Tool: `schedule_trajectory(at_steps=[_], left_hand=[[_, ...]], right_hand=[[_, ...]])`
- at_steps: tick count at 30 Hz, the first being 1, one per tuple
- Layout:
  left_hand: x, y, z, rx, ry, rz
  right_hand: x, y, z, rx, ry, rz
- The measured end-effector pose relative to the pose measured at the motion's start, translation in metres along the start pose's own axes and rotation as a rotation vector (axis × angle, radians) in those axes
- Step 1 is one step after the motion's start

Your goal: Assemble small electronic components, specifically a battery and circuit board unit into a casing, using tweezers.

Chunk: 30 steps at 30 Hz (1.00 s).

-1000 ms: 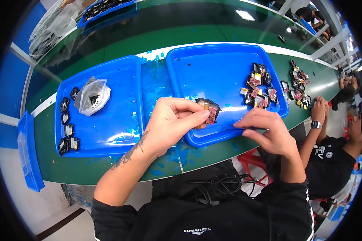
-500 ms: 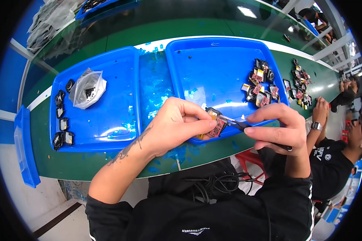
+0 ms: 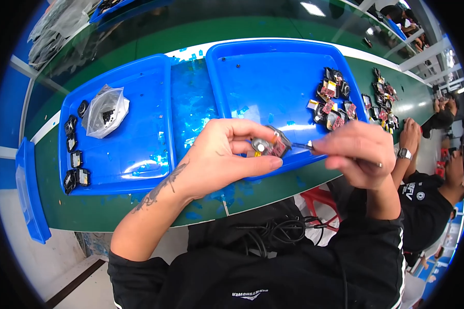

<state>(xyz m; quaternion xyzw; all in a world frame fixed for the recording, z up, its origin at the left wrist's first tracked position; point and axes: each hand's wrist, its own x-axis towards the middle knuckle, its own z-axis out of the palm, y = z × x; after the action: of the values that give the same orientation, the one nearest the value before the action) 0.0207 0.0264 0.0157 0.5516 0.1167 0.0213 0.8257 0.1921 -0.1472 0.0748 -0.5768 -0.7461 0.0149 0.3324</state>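
My left hand [image 3: 232, 154] grips a small black-cased electronic unit [image 3: 279, 147] between thumb and fingers, over the near edge of the right blue tray [image 3: 294, 45]. A red circuit board shows inside its casing, along with a round pale part and a bit of yellow near the fingers. My right hand [image 3: 358, 154], blurred by motion, pinches a slim pointed hand tool [image 3: 301, 147] with a dark shaft. The tool's tip is beside the unit's right side; whether it touches is unclear. Similar units [image 3: 332, 98] with red boards are heaped at this tray's right side.
The left blue tray [image 3: 172, 123] holds an open plastic bag [image 3: 105, 113] of small black parts and a column of black units [image 3: 76, 158]. More units [image 3: 384, 103] lie on the green table at right. A co-worker's arm [image 3: 408, 141] rests nearby. Blue film scraps [image 3: 191, 98] litter the tabletop.
The unit in my left hand has turned and tilted, now showing the round pale part. My right hand has shifted slightly right, drawing the tool tip back toward the unit's edge.
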Motion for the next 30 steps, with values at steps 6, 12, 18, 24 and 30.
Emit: schedule_trajectory(at_steps=[6,12,18,24,30], left_hand=[[-0.001,0.006,0.004,-0.006,0.055,0.041],[-0.001,0.006,0.009,-0.002,0.125,0.102],[-0.004,0.011,0.006,-0.031,0.161,0.071],[-0.004,0.008,0.005,-0.023,0.161,0.101],[-0.005,0.010,0.006,-0.070,0.142,0.047]], right_hand=[[0.005,-0.002,0.007,0.206,0.112,0.344],[0.006,-0.008,0.012,0.361,0.201,0.487],[0.008,-0.005,0.013,0.347,0.250,0.400],[0.010,0.000,-0.001,0.162,0.114,0.223],[0.012,-0.001,-0.003,0.133,0.123,0.193]])
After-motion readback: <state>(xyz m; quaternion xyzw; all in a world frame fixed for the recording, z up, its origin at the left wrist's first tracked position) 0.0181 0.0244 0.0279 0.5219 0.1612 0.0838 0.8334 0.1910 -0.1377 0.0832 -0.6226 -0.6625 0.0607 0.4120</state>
